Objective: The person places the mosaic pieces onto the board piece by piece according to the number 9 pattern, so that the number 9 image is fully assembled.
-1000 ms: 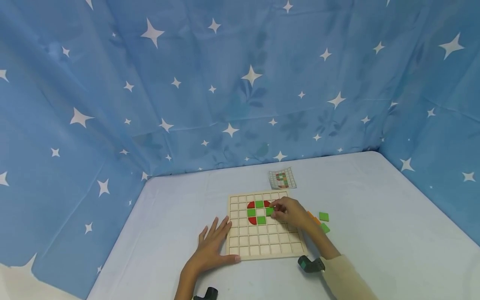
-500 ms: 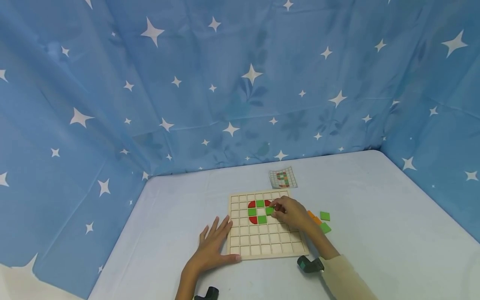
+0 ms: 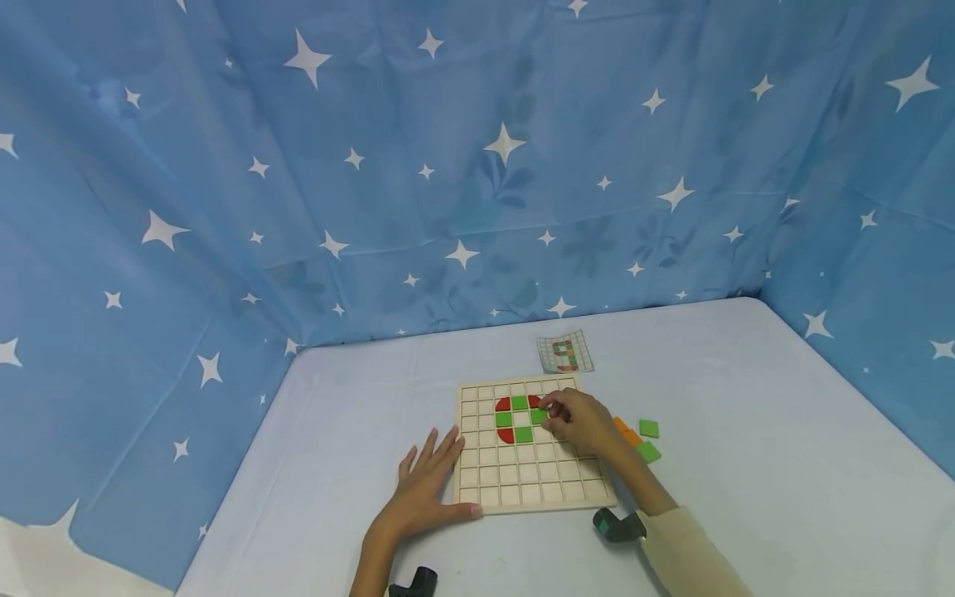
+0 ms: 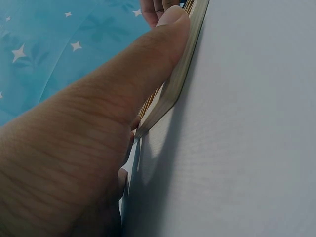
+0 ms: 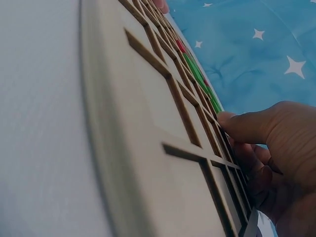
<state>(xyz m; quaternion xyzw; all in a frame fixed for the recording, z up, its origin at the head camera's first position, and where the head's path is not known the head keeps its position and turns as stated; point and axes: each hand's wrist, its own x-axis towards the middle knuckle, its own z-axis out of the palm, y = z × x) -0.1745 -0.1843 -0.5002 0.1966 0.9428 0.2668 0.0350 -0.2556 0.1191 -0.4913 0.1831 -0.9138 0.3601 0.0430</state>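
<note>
A wooden grid board lies on the white table. Red quarter-round pieces and green square tiles form a small ring in its cells. My left hand has its fingers spread at the board's left edge. Its thumb presses on the front rim in the left wrist view. My right hand reaches over the board and pinches the green tile on the ring's right side with thumb and fingertips. In the right wrist view, the thumb is right at the green row; the curled fingers hide what lies behind.
Behind the board lies a printed pattern card with a grid and a coloured figure. Loose orange tiles and green tiles lie right of the board, partly behind the right forearm. A blue star-patterned curtain encloses the table.
The view has shifted slightly. Both hands keep their places, the right fingers staying at the same green tile and the left hand at the board's edge.
</note>
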